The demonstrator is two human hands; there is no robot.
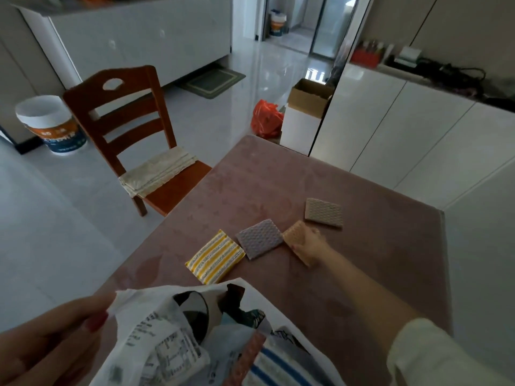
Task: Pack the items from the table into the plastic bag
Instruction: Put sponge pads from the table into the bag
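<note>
My left hand grips the rim of a white printed plastic bag at the near table edge; a blue-striped sponge cloth and a pink one lie inside it. My right hand reaches across the pink table and grips an orange sponge cloth, one end tilted up. To its left lie a purple sponge cloth and a yellow-striped one. A beige sponge cloth lies just beyond my right hand.
A wooden chair with a folded cloth on its seat stands at the table's far left corner. White cabinets run along the right. On the floor sit a paint bucket, an orange bag and a cardboard box.
</note>
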